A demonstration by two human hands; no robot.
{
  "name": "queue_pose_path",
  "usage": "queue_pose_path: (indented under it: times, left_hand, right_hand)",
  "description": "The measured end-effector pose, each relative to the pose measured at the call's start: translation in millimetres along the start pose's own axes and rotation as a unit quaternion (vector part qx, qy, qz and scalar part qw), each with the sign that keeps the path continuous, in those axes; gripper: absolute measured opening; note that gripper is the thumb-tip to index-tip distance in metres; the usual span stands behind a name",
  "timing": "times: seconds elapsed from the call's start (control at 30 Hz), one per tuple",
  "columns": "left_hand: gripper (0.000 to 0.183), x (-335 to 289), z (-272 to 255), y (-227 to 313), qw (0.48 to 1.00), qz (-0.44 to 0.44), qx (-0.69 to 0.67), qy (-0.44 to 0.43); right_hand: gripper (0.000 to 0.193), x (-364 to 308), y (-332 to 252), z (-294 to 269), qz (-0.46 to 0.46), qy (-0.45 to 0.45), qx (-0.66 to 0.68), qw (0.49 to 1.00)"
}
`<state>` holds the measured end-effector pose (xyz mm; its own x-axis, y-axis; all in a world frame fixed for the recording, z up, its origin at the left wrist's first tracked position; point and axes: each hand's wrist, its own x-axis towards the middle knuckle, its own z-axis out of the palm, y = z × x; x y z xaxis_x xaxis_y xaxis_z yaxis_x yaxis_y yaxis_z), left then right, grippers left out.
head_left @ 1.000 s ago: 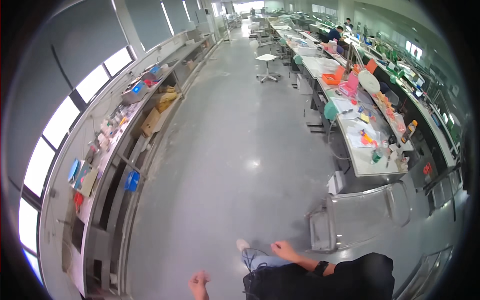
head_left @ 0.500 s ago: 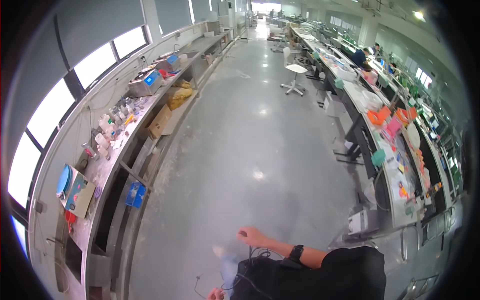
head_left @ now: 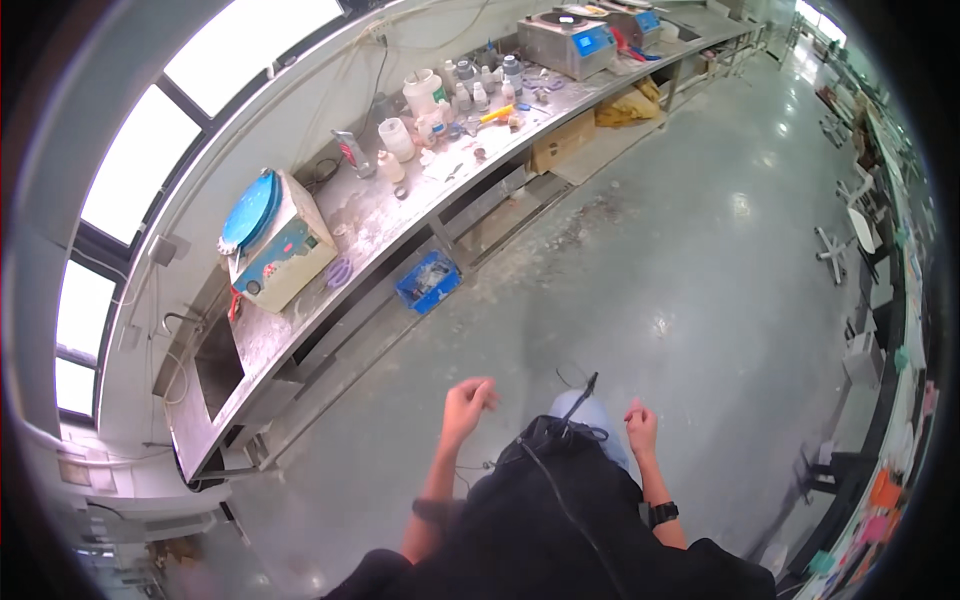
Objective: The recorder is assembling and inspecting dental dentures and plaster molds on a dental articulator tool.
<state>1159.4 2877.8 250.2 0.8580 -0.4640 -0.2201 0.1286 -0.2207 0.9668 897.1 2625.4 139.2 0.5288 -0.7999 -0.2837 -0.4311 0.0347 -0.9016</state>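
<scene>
My left hand (head_left: 468, 408) is held out over the floor in front of me, below the long workbench. Its fingers are loosely bent, a little blurred and apart, with nothing between them. To the right of my body, my right hand (head_left: 641, 422) hangs over the floor with a finger sticking up and the others half curled. I see no object in it, and it touches nothing. A dark cable (head_left: 560, 480) runs down the front of my black top between both arms.
Along the left wall stands a workbench (head_left: 375, 235) carrying a box-shaped machine with a blue round lid (head_left: 250, 212), several bottles (head_left: 422, 92) and a steel device with a blue panel (head_left: 568, 45). A blue bin (head_left: 428, 282) sits beneath. At far right are a white chair (head_left: 862, 230) and more benches.
My view has swung left toward the workbench. My left hand has risen from the lower edge to beside my body, and my right hand now hangs farther right.
</scene>
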Motion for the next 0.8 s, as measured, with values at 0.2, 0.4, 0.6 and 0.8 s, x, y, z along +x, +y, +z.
queue_pose_path:
  times: [0.2, 0.4, 0.6, 0.8]
  left_hand:
    - [0.036, 230.7, 14.2, -2.1, 0.995, -0.079, 0.059, 0.014]
    - [0.029, 380.1, 45.4, 6.1, 0.984, -0.156, -0.041, 0.081]
    - [0.035, 551.7, 71.1, 3.3, 0.979, -0.109, -0.050, 0.164]
    - [0.064, 737.7, 93.1, 30.7, 0.956, 0.002, 0.215, 0.197]
  right_hand:
    - [0.054, 208.2, -33.5, 61.1, 0.075, -0.001, -0.014, 0.997]
    - [0.040, 441.3, -155.1, 100.8, -0.021, -0.038, -0.110, 0.993]
    - [0.023, 655.4, -295.2, 211.3, -0.126, -0.175, -0.157, 0.964]
    - [0.026, 811.9, -347.3, 341.7, -0.208, -0.141, -0.204, 0.946]
